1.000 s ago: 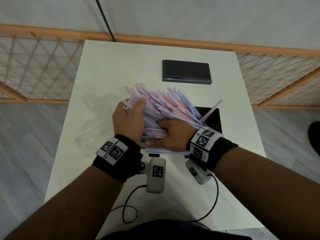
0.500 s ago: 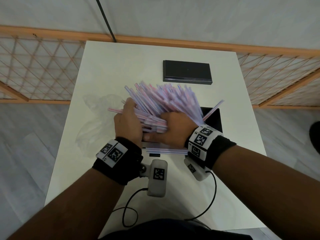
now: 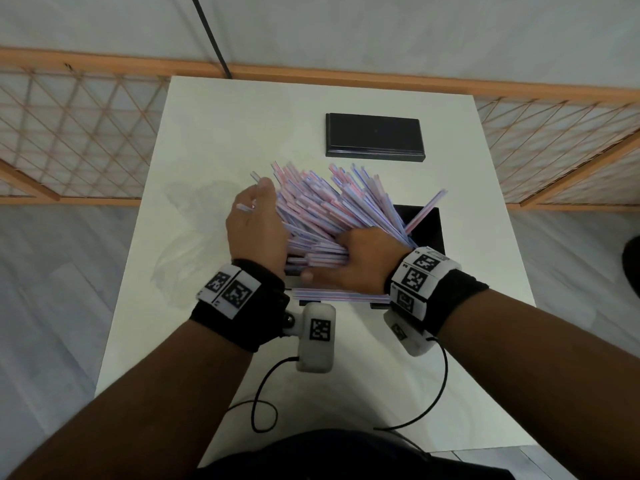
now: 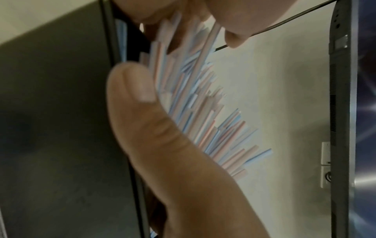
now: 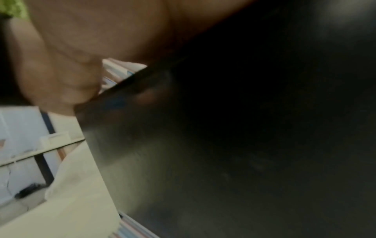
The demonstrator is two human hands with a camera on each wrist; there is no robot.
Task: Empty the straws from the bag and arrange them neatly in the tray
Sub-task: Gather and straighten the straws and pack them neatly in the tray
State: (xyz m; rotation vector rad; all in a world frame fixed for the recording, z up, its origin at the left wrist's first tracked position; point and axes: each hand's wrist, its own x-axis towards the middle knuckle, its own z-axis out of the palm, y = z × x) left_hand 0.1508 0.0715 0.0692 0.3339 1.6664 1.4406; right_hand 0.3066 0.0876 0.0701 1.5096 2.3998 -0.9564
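ok, left hand [image 3: 256,226] cups the fanned straws [image 3: 332,206] from the left, right hand [image 3: 356,265] grips their near ends over the black tray [image 3: 427,225].

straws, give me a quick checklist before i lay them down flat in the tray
1. Bag emptied: ok, nothing shows inside it.
2. Left hand and right hand on the straws: ok, both grip the bundle.
3. Straws parallel: not ok, fanned out, ends uneven.
4. Strays: not ok, a stray straw pokes out over the tray rim.
5. Tray floor free: cannot tell, hidden.
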